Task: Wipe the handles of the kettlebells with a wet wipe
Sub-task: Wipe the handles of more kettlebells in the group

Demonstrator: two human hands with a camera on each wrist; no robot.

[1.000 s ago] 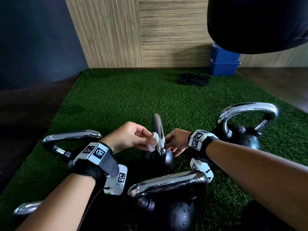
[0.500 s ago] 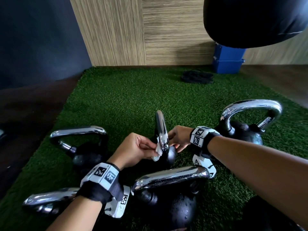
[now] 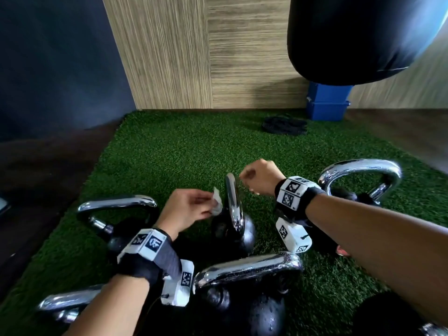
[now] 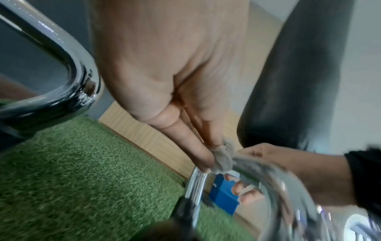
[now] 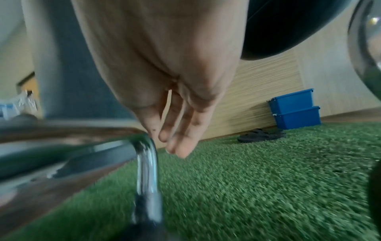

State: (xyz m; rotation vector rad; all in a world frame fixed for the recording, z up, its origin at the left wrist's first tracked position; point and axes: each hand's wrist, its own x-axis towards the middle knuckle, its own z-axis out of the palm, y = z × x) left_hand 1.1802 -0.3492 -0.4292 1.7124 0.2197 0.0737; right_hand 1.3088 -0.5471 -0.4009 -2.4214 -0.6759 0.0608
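Several black kettlebells with chrome handles stand on green turf (image 3: 169, 154). The small middle kettlebell (image 3: 232, 234) shows its handle (image 3: 233, 202) edge-on. My left hand (image 3: 208, 206) pinches a crumpled white wet wipe (image 3: 217, 204) right at the left side of that handle. The left wrist view shows the wet wipe (image 4: 222, 160) between my fingertips (image 4: 203, 161), against the blurred handle (image 4: 195, 182). My right hand (image 3: 247, 183) hovers above and to the right of the handle and holds nothing. Its fingers (image 5: 179, 138) hang relaxed next to the handle (image 5: 146, 163).
Larger kettlebells surround the small one: left (image 3: 116, 204), right (image 3: 361, 168), front (image 3: 247, 265). A black punching bag (image 3: 363, 37) hangs at the upper right. Blue boxes (image 3: 327, 105) and dark sandals (image 3: 286, 124) lie by the wooden wall.
My right hand has let go of the small kettlebell's handle and risen up and away. My left hand with the wipe has moved up the handle's left side.
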